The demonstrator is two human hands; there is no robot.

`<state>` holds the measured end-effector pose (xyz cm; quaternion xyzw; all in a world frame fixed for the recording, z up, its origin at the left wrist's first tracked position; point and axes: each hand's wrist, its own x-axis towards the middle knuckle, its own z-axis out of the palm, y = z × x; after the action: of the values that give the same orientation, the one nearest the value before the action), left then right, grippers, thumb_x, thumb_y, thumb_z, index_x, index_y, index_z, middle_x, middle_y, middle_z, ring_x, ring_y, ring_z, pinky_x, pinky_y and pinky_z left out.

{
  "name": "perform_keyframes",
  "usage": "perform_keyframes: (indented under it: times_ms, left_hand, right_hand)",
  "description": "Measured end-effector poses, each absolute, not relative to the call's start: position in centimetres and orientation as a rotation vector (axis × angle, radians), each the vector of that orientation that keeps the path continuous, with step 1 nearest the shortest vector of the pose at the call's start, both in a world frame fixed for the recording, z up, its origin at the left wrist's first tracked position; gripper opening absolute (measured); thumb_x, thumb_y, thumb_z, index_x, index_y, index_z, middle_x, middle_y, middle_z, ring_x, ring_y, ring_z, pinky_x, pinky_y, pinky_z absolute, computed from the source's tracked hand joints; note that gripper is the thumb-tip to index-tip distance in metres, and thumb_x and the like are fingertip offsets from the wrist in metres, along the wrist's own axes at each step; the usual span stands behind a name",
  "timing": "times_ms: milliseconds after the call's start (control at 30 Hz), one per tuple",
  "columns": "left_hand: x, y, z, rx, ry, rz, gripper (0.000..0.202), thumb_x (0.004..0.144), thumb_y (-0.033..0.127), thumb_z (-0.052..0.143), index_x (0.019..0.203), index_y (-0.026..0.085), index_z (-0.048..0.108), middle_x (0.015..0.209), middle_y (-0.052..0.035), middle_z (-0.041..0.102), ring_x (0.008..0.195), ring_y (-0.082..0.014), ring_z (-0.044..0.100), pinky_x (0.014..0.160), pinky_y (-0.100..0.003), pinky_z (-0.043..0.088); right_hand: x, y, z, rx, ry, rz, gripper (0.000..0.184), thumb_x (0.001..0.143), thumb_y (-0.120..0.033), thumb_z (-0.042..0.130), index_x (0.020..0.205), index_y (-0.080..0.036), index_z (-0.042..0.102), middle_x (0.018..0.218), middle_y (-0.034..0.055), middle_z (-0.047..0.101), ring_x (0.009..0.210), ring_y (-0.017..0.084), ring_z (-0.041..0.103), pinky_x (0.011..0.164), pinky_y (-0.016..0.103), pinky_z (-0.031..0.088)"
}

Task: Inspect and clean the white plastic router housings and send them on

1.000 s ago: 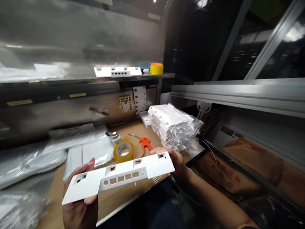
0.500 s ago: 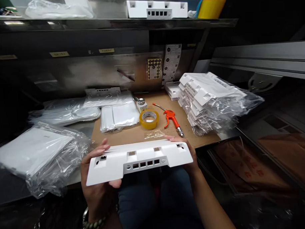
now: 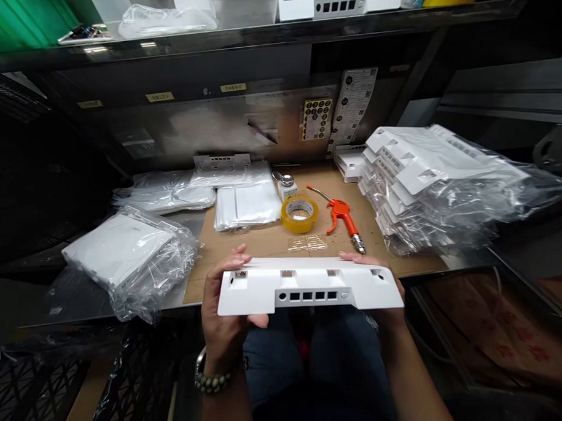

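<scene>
A long white plastic panel with a row of square port holes is held level over my lap, just in front of the bench edge. My left hand grips its left end, fingers over the top and thumb beneath. My right hand holds the right end and is mostly hidden behind the panel. A beaded bracelet sits on my left wrist.
On the brown bench lie a roll of yellow tape, an orange air gun and a small bottle. Bagged white panels are stacked at the right; a bagged white part lies at the left. A shelf runs above.
The view has swung left and down, squaring up to the bench. The panel has levelled out and now sits lower and more centred between both hands.
</scene>
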<state>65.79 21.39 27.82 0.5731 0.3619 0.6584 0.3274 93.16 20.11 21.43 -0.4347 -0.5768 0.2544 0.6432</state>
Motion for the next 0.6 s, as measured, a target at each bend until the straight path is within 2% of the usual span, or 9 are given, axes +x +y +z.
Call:
perform_keyframes:
  times_ms: [100,200,367,467,533,600]
  left_hand:
    - [65.7,21.3,27.5,1.450,1.008,1.706,0.073,0.067,0.060,0.088,0.126,0.023,0.065,0.127,-0.0113,0.068,0.137,-0.0347,0.056,0.119,-0.045,0.043]
    - [65.6,21.4,27.2,1.356,1.076,1.674,0.075,0.070,0.062,0.086,0.129,0.020,0.064,0.135,-0.0149,0.066,0.135,-0.0322,0.058,0.114,-0.036,0.046]
    - [65.5,21.5,27.1,1.351,1.134,1.629,0.074,0.072,0.063,0.084,0.129,0.020,0.064,0.135,-0.0140,0.068,0.131,-0.0274,0.061,0.107,-0.026,0.048]
    - [65.8,21.4,27.0,1.363,1.145,1.631,0.077,0.069,0.063,0.086,0.128,0.020,0.065,0.134,-0.0135,0.068,0.134,-0.0291,0.059,0.112,-0.029,0.046]
    - [65.9,21.5,26.9,1.237,1.064,1.664,0.081,0.066,0.068,0.086,0.129,0.022,0.066,0.146,-0.0124,0.062,0.145,-0.0318,0.047,0.121,-0.033,0.039]
    - [65.9,21.8,26.8,1.023,0.970,1.676,0.082,0.075,0.081,0.068,0.136,0.025,0.064,0.158,-0.0095,0.051,0.153,-0.0328,0.036,0.124,-0.039,0.037]
  right_hand:
    - [93.5,19.7,21.4,-1.090,-1.344,0.577,0.031,0.090,-0.029,0.070,0.121,-0.032,0.071,0.122,0.0057,0.077,0.116,0.032,0.073,0.099,0.049,0.061]
    - [94.1,19.5,21.2,-1.144,-1.416,0.558,0.034,0.091,-0.024,0.064,0.123,-0.032,0.072,0.120,0.0047,0.078,0.111,0.030,0.075,0.088,0.041,0.063]
    - [94.8,19.4,21.0,-1.185,-1.473,0.506,0.040,0.091,-0.017,0.058,0.127,-0.032,0.071,0.122,0.0042,0.078,0.108,0.028,0.076,0.086,0.037,0.062]
    - [94.6,19.4,21.1,-1.175,-1.473,0.513,0.038,0.092,-0.020,0.061,0.127,-0.032,0.070,0.121,0.0042,0.078,0.108,0.028,0.076,0.085,0.039,0.063]
    - [94.1,19.2,21.4,-1.126,-1.440,0.501,0.035,0.093,-0.024,0.066,0.127,-0.033,0.070,0.121,0.0039,0.078,0.110,0.029,0.075,0.091,0.043,0.063]
    - [93.7,18.9,21.8,-1.029,-1.375,0.445,0.034,0.095,-0.029,0.067,0.128,-0.035,0.069,0.124,0.0034,0.077,0.115,0.031,0.073,0.101,0.049,0.060]
